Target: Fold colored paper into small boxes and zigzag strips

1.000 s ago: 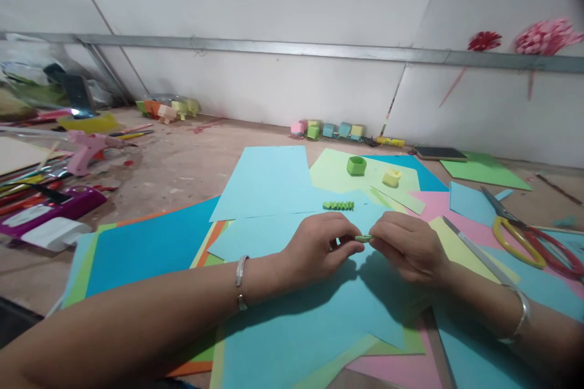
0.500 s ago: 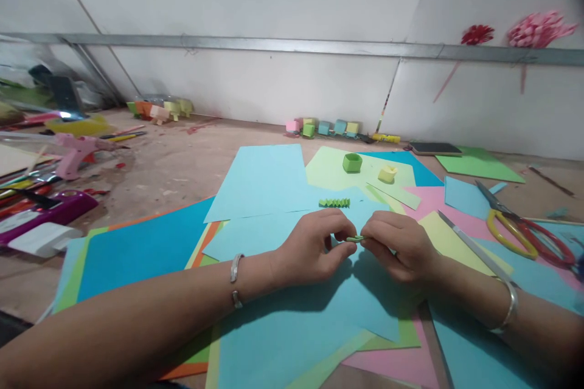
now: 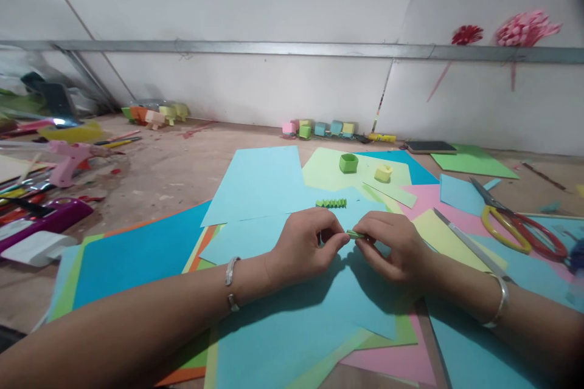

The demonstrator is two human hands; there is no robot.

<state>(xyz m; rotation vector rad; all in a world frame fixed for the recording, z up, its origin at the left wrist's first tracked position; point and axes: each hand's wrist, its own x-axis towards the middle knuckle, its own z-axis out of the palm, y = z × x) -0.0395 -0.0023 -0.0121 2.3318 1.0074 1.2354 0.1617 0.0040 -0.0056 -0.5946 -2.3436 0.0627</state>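
Observation:
Between my fingertips is a small folded green paper strip. My right hand pinches it with thumb and fingers. At its other end, my left hand is closed in a pinch, thumb against forefinger. Most of the strip is hidden by my fingers. Just beyond my left hand, a zigzag-folded green paper strip lies on light blue paper. Farther back sit a green paper box shape and a small yellow folded paper piece, both on pale green paper.
Scissors with yellow and red handles and a craft knife lie at the right. On the left are a pink glue gun and a white plug adapter. Small paper cubes line the wall, near a phone.
The view has shifted slightly. My left fingertips have drawn together at the end of the green paper strip, and less of the strip shows. The other paper pieces stay where they were.

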